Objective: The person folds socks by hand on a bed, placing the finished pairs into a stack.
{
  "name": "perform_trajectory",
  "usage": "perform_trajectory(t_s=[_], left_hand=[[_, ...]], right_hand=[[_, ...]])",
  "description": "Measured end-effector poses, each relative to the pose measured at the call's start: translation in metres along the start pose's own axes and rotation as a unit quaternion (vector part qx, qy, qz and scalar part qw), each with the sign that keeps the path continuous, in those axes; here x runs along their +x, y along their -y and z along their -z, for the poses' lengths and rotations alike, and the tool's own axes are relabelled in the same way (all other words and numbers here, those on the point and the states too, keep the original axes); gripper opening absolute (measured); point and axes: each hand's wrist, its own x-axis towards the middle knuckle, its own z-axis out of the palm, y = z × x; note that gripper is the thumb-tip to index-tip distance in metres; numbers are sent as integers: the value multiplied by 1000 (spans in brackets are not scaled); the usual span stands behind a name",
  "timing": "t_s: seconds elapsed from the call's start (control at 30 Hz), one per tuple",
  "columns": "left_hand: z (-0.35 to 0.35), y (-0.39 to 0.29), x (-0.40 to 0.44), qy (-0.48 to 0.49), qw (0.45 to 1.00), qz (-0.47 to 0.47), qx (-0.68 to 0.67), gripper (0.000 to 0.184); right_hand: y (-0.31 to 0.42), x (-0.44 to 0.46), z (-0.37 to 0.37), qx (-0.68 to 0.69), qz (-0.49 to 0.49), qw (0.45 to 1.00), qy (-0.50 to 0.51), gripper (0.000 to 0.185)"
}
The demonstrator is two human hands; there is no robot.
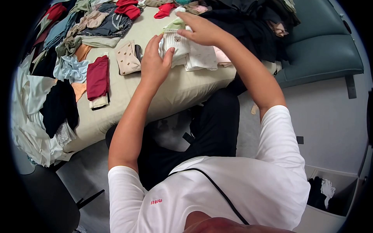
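Observation:
My left hand (157, 61) is open, its thumb spread from the fingers, at the left edge of a white folded garment (176, 44) with a ribbed band and a small animal patch. My right hand (200, 30) reaches over the far right of that garment, fingers stretched and thumb apart. Between the hands shows a pale green cloth (175, 25). Whether the right fingertips press on the fabric is hard to see. Just right lies a folded white garment (201, 60). Left of my left hand sits a folded beige garment with brown spots (127, 58).
The cream-covered bed (155, 101) carries a folded dark red garment (98, 77), a heap of mixed clothes (89, 23), and white and black clothes (35, 105) at left. Dark clothes (241, 27) lie beside a green padded chair (322, 50). An open drawer (342, 186) stands lower right.

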Motion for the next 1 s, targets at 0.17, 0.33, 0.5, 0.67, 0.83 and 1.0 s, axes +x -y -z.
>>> perform_trajectory(t_s=[0.17, 0.33, 0.5, 0.67, 0.83, 1.0], left_hand=[[5, 4, 0, -14, 1000, -7, 7, 56], [12, 5, 0, -30, 999, -26, 20, 53], [24, 0, -1, -66, 997, -35, -7, 40], [44, -16, -2, -75, 997, -1, -2, 22], [96, -25, -16, -57, 996, 60, -33, 35], [209, -59, -82, -85, 992, 55, 78, 21]], right_hand=[[-19, -7, 26, 4, -35, 997, -65, 64], [7, -30, 66, 23, -128, 988, -83, 61], [-2, -75, 69, -1, -183, 970, -161, 50], [15, -123, 64, 32, -246, 955, -165, 24], [106, -133, 51, 65, -183, 980, 32, 26], [152, -122, 28, 193, -8, 972, 137, 16]])
